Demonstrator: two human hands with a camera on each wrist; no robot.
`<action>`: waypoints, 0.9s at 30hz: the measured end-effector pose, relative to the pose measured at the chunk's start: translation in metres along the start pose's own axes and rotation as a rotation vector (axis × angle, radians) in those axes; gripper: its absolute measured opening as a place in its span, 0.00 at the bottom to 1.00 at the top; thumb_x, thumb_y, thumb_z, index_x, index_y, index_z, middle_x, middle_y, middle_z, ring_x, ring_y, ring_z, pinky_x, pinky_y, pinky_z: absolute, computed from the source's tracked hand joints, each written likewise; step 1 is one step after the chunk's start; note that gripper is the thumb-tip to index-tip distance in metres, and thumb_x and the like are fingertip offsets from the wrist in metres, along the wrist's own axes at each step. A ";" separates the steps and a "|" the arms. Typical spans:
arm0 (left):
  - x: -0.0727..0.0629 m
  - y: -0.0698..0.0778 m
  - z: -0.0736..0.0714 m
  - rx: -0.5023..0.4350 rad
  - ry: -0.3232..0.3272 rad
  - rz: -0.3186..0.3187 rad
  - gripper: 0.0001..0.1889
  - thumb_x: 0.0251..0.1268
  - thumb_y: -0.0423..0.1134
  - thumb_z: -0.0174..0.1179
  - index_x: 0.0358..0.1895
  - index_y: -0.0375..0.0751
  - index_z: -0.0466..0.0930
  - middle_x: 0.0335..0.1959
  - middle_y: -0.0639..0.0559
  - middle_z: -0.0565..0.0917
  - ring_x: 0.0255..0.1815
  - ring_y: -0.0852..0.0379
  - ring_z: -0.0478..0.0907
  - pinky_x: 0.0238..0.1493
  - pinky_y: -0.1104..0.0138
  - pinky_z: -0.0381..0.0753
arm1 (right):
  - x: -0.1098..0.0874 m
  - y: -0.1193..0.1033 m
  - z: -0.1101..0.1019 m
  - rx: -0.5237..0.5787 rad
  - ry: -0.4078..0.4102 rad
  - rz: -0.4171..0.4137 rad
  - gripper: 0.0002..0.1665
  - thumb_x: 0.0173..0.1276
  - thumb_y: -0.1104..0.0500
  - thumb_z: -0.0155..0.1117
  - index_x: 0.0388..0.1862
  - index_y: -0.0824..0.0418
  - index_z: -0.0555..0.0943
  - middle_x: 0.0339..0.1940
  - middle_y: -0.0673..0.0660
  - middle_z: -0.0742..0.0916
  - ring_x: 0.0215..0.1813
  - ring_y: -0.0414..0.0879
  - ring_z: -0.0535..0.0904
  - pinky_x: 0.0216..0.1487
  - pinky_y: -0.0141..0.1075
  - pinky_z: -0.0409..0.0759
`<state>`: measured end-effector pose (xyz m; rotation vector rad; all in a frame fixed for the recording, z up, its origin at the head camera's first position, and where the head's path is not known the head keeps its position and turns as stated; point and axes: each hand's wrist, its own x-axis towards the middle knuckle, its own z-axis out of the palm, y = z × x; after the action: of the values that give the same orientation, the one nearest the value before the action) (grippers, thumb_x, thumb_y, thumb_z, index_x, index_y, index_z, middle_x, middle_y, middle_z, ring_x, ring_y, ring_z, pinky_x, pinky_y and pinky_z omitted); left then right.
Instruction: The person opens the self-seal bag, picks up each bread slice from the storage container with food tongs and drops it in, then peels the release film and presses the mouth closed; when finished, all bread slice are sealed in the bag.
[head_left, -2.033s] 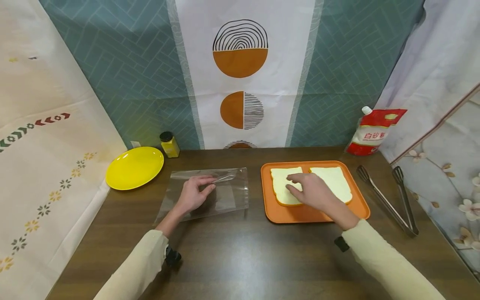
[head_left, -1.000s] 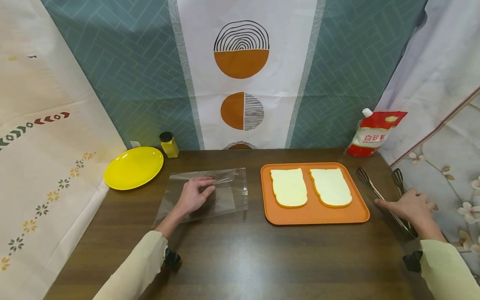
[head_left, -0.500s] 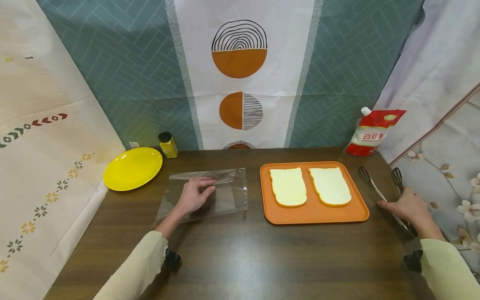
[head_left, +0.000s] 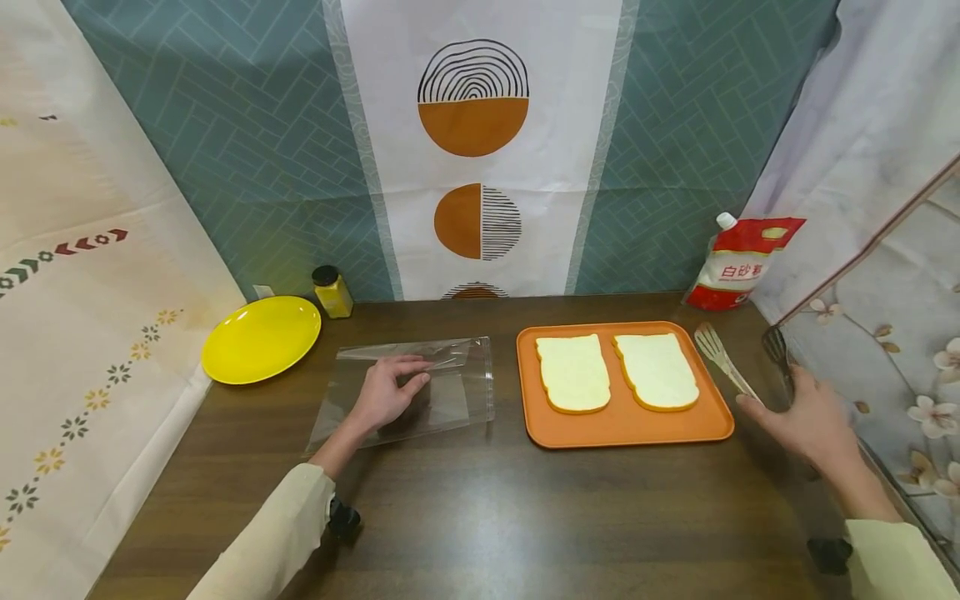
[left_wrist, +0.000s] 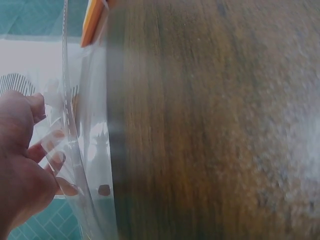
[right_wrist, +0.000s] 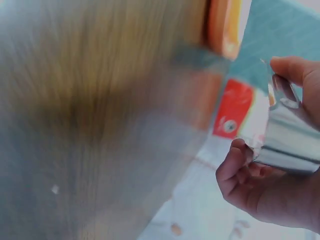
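Note:
My left hand (head_left: pixel 386 390) rests on a clear plastic bag (head_left: pixel 453 396) that lies flat on the table. In the left wrist view the bag's film (left_wrist: pixel 95 150) runs in front of several fingertips, with the thumb apart from them. At the right, my right hand (head_left: pixel 816 421) grips a pair of metal tongs (head_left: pixel 718 350), thumb on one arm and fingers on the other. The tongs' slotted heads point away from me and stand spread. Their bent metal end (right_wrist: pixel 290 132) shows within the hand in the right wrist view.
Between the hands lies an orange tray (head_left: pixel 622 433) with two bread slices, the left slice (head_left: pixel 573 375) and the right slice (head_left: pixel 657 372). A yellow plate (head_left: pixel 261 340), a black-capped yellow jar (head_left: pixel 332 292) and a red-and-white pouch (head_left: pixel 742 265) stand along the back.
My right hand has moved from over the tray to the tongs and taken hold of them. The tongs have turned and shifted slightly left. The left hand has stayed on the bag.

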<state>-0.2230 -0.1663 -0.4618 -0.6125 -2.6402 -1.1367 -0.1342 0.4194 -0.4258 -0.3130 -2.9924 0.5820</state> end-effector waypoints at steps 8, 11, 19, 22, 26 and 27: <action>0.000 0.001 -0.001 0.006 -0.003 0.005 0.11 0.66 0.32 0.66 0.50 0.35 0.88 0.54 0.37 0.84 0.59 0.36 0.76 0.63 0.41 0.68 | -0.044 -0.037 0.003 -0.021 -0.020 -0.035 0.62 0.65 0.30 0.61 0.72 0.80 0.53 0.52 0.85 0.69 0.46 0.82 0.72 0.28 0.67 0.72; 0.000 0.002 -0.001 0.006 -0.001 0.004 0.11 0.66 0.32 0.66 0.50 0.35 0.88 0.54 0.37 0.84 0.59 0.36 0.76 0.63 0.41 0.68 | -0.058 -0.051 0.006 -0.028 -0.041 -0.041 0.62 0.64 0.29 0.62 0.71 0.78 0.55 0.50 0.84 0.71 0.44 0.82 0.74 0.26 0.66 0.72; -0.001 0.001 0.000 -0.004 -0.007 -0.010 0.11 0.66 0.32 0.66 0.50 0.35 0.88 0.54 0.37 0.83 0.59 0.36 0.76 0.63 0.41 0.68 | -0.075 -0.074 0.019 -0.052 -0.089 -0.022 0.62 0.61 0.25 0.61 0.70 0.74 0.57 0.50 0.83 0.72 0.38 0.77 0.77 0.24 0.62 0.74; -0.001 0.001 0.000 -0.012 -0.006 -0.010 0.11 0.66 0.32 0.66 0.50 0.35 0.88 0.54 0.36 0.83 0.59 0.36 0.76 0.63 0.41 0.68 | -0.076 -0.078 0.024 -0.058 -0.089 -0.009 0.63 0.61 0.25 0.61 0.70 0.73 0.56 0.49 0.83 0.73 0.36 0.75 0.78 0.23 0.62 0.74; -0.001 0.000 0.001 -0.008 -0.005 -0.005 0.11 0.66 0.31 0.66 0.50 0.34 0.88 0.54 0.36 0.83 0.59 0.36 0.76 0.63 0.41 0.68 | -0.077 -0.082 0.032 -0.063 -0.079 0.009 0.65 0.60 0.24 0.62 0.71 0.75 0.55 0.47 0.83 0.72 0.35 0.75 0.78 0.23 0.62 0.74; -0.001 0.000 0.002 -0.008 -0.006 -0.004 0.11 0.66 0.31 0.66 0.50 0.34 0.87 0.54 0.36 0.83 0.59 0.36 0.76 0.63 0.41 0.68 | -0.077 -0.083 0.033 -0.065 -0.075 0.011 0.65 0.59 0.24 0.62 0.71 0.76 0.55 0.46 0.82 0.72 0.35 0.75 0.77 0.23 0.62 0.74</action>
<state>-0.2225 -0.1653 -0.4631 -0.6135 -2.6443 -1.1493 -0.0784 0.3161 -0.4282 -0.3189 -3.0886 0.5094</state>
